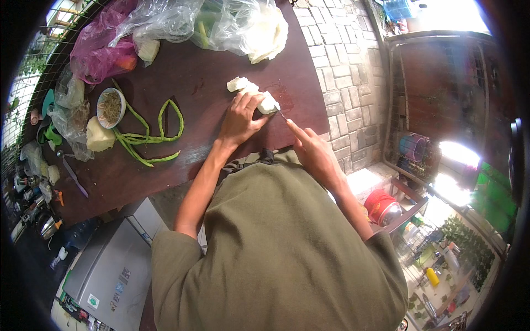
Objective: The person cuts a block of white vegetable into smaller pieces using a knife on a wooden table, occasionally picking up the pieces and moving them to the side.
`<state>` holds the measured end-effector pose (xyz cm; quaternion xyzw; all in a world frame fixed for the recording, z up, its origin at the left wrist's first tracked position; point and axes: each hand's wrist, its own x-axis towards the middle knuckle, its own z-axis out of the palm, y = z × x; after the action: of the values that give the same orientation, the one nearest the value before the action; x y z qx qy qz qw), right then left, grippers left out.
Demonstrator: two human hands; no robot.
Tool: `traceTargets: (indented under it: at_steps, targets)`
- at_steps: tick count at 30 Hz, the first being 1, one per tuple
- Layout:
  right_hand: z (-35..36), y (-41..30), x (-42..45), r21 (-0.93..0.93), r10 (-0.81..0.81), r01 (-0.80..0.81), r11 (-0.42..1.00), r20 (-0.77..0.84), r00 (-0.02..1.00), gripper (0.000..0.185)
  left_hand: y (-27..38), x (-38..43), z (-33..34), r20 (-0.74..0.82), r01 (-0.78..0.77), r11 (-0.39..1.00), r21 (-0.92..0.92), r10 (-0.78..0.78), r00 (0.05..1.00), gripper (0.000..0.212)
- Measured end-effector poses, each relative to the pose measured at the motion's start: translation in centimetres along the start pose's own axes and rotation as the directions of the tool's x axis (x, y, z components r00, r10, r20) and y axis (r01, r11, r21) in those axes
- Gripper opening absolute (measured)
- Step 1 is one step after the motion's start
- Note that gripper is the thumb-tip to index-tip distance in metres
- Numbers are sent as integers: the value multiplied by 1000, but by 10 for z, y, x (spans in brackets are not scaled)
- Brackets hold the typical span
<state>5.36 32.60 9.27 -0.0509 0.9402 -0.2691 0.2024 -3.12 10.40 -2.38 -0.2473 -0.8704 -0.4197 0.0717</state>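
Near the front edge of the dark brown table (215,82), my left hand (244,118) presses on pale white vegetable pieces (268,102), whose exact kind I cannot tell. My right hand (311,149) grips a knife (281,113), its index finger stretched along it and its blade against the right end of the piece. Another pale chunk (237,84) lies just beyond my left fingers. To the left are long green beans (143,139), a bowl of thin brownish shreds (111,108) and a large pale cut vegetable (100,134). The knife's handle is mostly hidden in my right hand.
Clear plastic bags (223,25) with leafy vegetables and a pink bag (97,56) line the far side. A purple-tinted knife (75,177) lies at the left. A grey refrigerator (112,265) stands at lower left. Brick paving (343,82) runs beyond the table's right edge.
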Motion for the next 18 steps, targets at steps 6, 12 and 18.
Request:
traceTargets:
  at_steps: [6,12,18]
  targets:
    - [23,20,-3,-25,-64,62,998,-75,995,61,0,0,-3,30,-7,1000,13,7,1000,59]
    - [32,27,-5,-46,-38,36,998,-23,999,63,-1,-1,-3,35,-8,1000,3,8,999,61]
    - [35,30,-5,-5,-21,21,1000,2,1000,63,0,-2,-4,55,20,999,-26,-18,998,65]
